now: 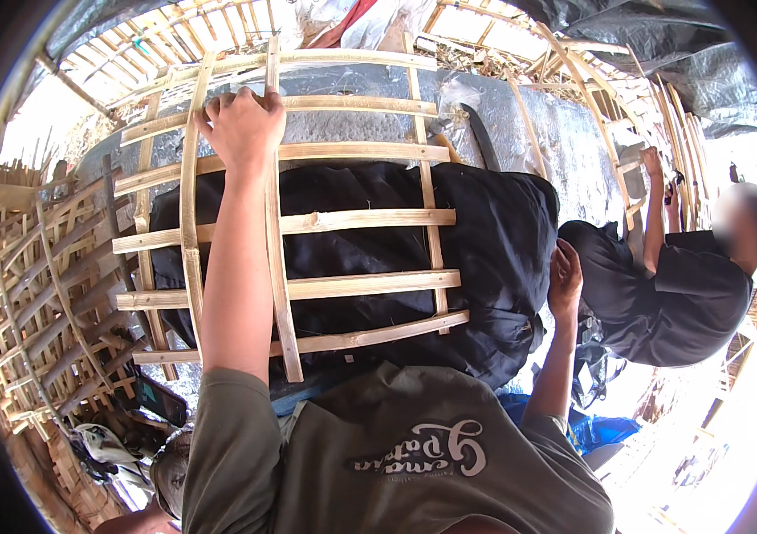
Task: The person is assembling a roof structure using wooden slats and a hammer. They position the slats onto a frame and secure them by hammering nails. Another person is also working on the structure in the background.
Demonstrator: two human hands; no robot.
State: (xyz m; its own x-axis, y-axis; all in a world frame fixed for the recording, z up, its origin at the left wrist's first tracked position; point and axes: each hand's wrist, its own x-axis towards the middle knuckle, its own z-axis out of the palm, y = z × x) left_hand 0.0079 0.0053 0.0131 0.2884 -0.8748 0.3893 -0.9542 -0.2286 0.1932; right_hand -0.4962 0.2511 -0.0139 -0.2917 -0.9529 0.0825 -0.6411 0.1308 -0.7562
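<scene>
A lattice of pale split-bamboo slats [370, 218] lies over my lap, several crosspieces meeting a few lengthwise strips. My left hand [245, 129] reaches to its far part. The fingers curl over a crosspiece between two lengthwise strips, and their tips are partly hidden. Under the lattice, black cloth [503, 240] covers my legs. My right hand [565, 278] rests away from the lattice, against the right side of that cloth. Its fingers are loosely bent and slightly apart, with nothing visible in them.
A silvery sheet [343, 82] spreads beyond my legs, with a dark curved blade-like tool [482, 138] on it. Woven bamboo panels [40, 294] stand at left, near a phone [161, 400]. At right, a person in black [690, 294] sits with an arm raised toward bamboo strips [681, 133].
</scene>
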